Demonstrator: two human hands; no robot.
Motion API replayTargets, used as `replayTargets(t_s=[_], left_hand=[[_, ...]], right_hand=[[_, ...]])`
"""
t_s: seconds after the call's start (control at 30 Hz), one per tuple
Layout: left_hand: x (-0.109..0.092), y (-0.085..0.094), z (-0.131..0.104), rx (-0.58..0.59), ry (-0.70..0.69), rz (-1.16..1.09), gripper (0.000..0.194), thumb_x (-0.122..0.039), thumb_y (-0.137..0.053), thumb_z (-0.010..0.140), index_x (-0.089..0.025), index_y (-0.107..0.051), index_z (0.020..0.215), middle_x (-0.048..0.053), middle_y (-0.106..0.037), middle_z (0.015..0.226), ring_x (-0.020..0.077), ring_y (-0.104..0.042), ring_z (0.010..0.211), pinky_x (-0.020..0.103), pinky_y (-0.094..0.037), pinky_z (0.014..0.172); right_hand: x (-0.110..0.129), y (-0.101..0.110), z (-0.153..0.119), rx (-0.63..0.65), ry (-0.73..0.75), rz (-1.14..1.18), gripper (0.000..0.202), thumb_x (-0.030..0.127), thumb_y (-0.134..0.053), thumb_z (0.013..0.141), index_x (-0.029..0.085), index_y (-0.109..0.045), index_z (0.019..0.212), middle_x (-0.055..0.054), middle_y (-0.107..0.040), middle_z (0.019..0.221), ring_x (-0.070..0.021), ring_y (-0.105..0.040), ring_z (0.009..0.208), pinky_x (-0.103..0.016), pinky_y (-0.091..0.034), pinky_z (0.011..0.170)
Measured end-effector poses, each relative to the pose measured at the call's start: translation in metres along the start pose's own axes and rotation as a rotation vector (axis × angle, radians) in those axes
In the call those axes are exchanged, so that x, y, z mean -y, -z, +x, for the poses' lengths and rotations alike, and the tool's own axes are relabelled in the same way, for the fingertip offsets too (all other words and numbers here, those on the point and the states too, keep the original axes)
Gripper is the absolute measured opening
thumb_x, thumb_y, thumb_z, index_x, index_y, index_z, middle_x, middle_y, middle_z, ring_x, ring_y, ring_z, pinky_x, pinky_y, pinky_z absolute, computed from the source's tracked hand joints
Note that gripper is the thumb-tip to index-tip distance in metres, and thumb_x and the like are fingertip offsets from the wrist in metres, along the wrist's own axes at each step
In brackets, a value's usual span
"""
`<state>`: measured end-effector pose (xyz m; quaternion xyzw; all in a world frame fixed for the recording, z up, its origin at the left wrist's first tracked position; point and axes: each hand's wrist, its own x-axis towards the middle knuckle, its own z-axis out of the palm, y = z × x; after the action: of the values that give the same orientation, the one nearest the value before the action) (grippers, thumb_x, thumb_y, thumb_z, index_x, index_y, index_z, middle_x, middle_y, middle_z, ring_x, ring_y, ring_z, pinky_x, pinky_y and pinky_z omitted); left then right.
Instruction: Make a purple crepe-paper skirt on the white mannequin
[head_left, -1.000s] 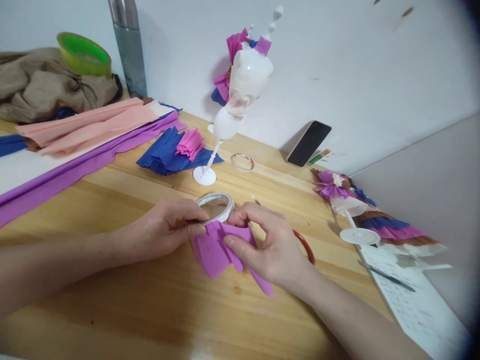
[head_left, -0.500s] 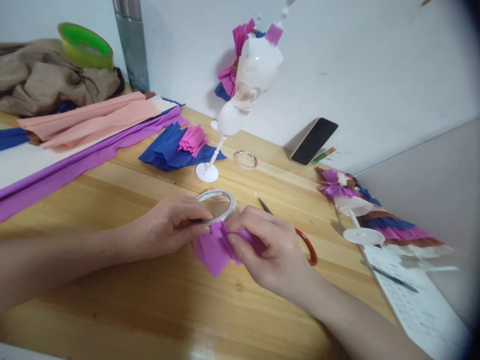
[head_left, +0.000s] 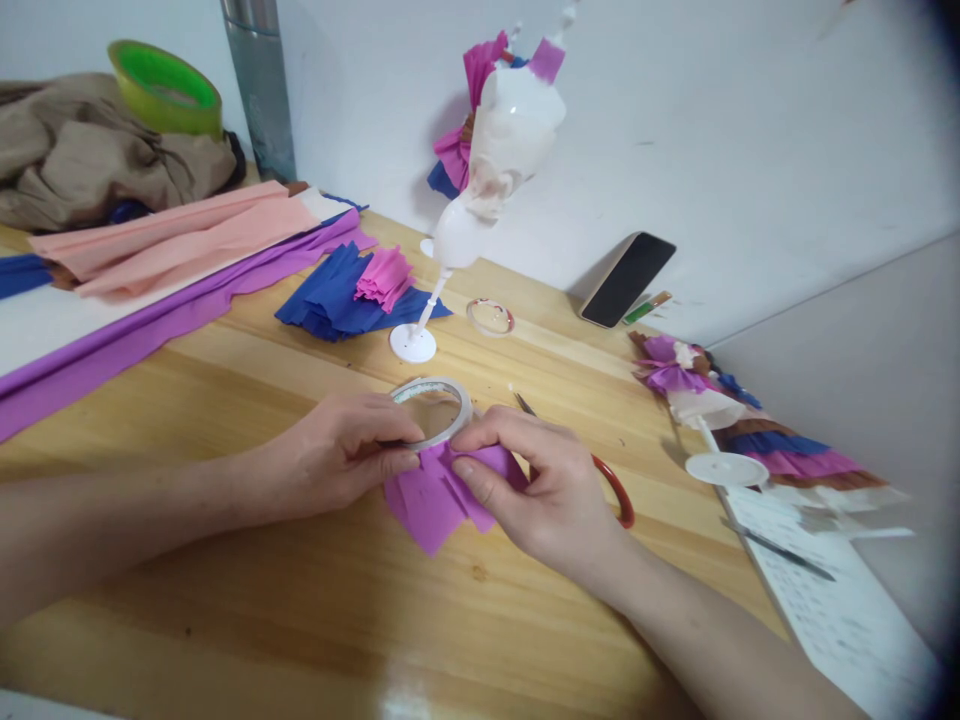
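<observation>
My left hand [head_left: 349, 450] is closed, thumb and fingers pinching the near side of a narrow white roll of double-sided tape [head_left: 465, 402] together with the edge of a purple crepe paper piece [head_left: 429, 510]. That paper hangs in folds below the roll's rim. On the other side, my right hand [head_left: 544, 485] pinches the paper's upper edge between thumb and forefinger, right against the tape. A pair of scissors [head_left: 619, 492] with a red handle lies partly hidden behind my right hand, its dark tip showing above the knuckles.
Beyond the roll stands a white doll-like form on a stand [head_left: 412, 343], beside folded blue crepe paper [head_left: 322, 300] and a pink bundle [head_left: 385, 279]. Long paper sheets [head_left: 202, 235] lie left. A phone [head_left: 630, 280] leans on the wall; a dressed figure [head_left: 795, 450] lies right.
My right thumb and forefinger have shifted slightly along the purple paper's edge, which now lies flatter against the tape. The left hand keeps its hold.
</observation>
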<state>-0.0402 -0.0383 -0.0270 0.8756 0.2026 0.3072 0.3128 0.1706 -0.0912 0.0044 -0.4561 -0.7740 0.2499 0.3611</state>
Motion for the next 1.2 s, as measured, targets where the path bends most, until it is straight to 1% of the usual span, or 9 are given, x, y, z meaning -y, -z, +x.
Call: replayTargets(t_s=[0.1,0.33,0.5,0.63,0.8,0.9,1.0,1.1,1.2], left_hand=[[0.000,-0.001,0.000,-0.005,-0.005,-0.003,0.023,-0.022,-0.053,0.095,-0.014,-0.063,0.076,-0.001,-0.057,0.065,0.0107,-0.055,0.061,0.020,-0.041,0.059],[-0.001,0.000,0.000,0.033,0.025,0.008,0.024,-0.022,-0.052,0.095,-0.014,-0.066,0.078,0.000,-0.058,0.066,0.0108,-0.055,0.063,0.019,-0.040,0.060],[-0.001,0.001,0.001,0.034,0.022,0.019,0.023,-0.021,-0.052,0.095,-0.014,-0.066,0.079,0.000,-0.059,0.067,0.0112,-0.055,0.064,0.020,-0.040,0.062],[0.000,0.000,0.000,0.037,0.026,0.033,0.022,-0.022,-0.052,0.095,-0.015,-0.066,0.079,0.000,-0.061,0.068,0.0117,-0.055,0.065,0.021,-0.041,0.062],[0.000,0.000,-0.001,0.008,0.009,0.033,0.022,-0.022,-0.052,0.095,-0.015,-0.064,0.077,-0.001,-0.058,0.065,0.0112,-0.055,0.063,0.020,-0.041,0.060],[-0.002,0.001,0.000,0.002,-0.004,0.039,0.024,-0.024,-0.052,0.095,-0.016,-0.063,0.075,-0.001,-0.058,0.064,0.0118,-0.055,0.062,0.021,-0.041,0.060],[-0.002,0.001,0.001,0.019,0.020,0.032,0.025,-0.025,-0.051,0.095,-0.017,-0.062,0.075,0.000,-0.059,0.064,0.0122,-0.055,0.062,0.022,-0.041,0.061],[-0.001,0.001,0.001,0.023,0.028,0.025,0.024,-0.024,-0.051,0.095,-0.017,-0.062,0.075,0.000,-0.060,0.066,0.0118,-0.055,0.063,0.021,-0.041,0.061],[0.000,-0.001,0.000,0.010,0.004,0.021,0.022,-0.023,-0.052,0.095,-0.016,-0.062,0.076,0.000,-0.058,0.066,0.0113,-0.055,0.063,0.020,-0.041,0.061]], right_hand=[[-0.002,0.000,0.000,-0.031,-0.083,-0.025,0.006,0.015,-0.066,0.080,0.018,-0.064,0.075,0.002,-0.065,0.067,-0.0094,-0.054,0.055,-0.022,-0.041,0.053],[-0.005,-0.001,0.000,-0.053,-0.170,-0.027,0.012,0.021,-0.067,0.079,0.019,-0.059,0.070,0.003,-0.059,0.061,-0.0089,-0.046,0.051,-0.022,-0.036,0.048],[-0.006,-0.003,0.001,-0.045,-0.161,-0.009,0.014,0.022,-0.068,0.078,0.019,-0.058,0.070,0.003,-0.060,0.062,-0.0084,-0.046,0.052,-0.022,-0.036,0.049],[-0.003,-0.003,-0.001,-0.028,-0.161,0.012,0.013,0.019,-0.068,0.078,0.018,-0.058,0.069,0.004,-0.060,0.061,-0.0075,-0.046,0.050,-0.021,-0.036,0.048],[0.002,-0.002,-0.002,-0.014,-0.132,-0.035,0.013,0.018,-0.067,0.080,0.018,-0.061,0.068,0.003,-0.060,0.060,-0.0077,-0.048,0.050,-0.021,-0.038,0.049],[0.006,-0.003,-0.003,0.011,-0.092,-0.039,0.015,0.014,-0.063,0.081,0.018,-0.061,0.067,0.002,-0.060,0.060,-0.0089,-0.050,0.051,-0.022,-0.039,0.050],[0.006,-0.004,-0.003,0.027,-0.079,-0.016,0.015,0.013,-0.060,0.082,0.019,-0.062,0.068,0.001,-0.062,0.062,-0.0106,-0.054,0.055,-0.023,-0.042,0.052],[0.004,-0.004,-0.003,0.005,-0.093,0.011,0.013,0.016,-0.061,0.082,0.019,-0.063,0.070,0.000,-0.064,0.064,-0.0109,-0.055,0.055,-0.024,-0.042,0.052],[0.002,-0.003,-0.002,-0.023,-0.101,0.018,0.012,0.016,-0.063,0.081,0.018,-0.064,0.069,0.001,-0.064,0.063,-0.0102,-0.054,0.053,-0.024,-0.041,0.051]])
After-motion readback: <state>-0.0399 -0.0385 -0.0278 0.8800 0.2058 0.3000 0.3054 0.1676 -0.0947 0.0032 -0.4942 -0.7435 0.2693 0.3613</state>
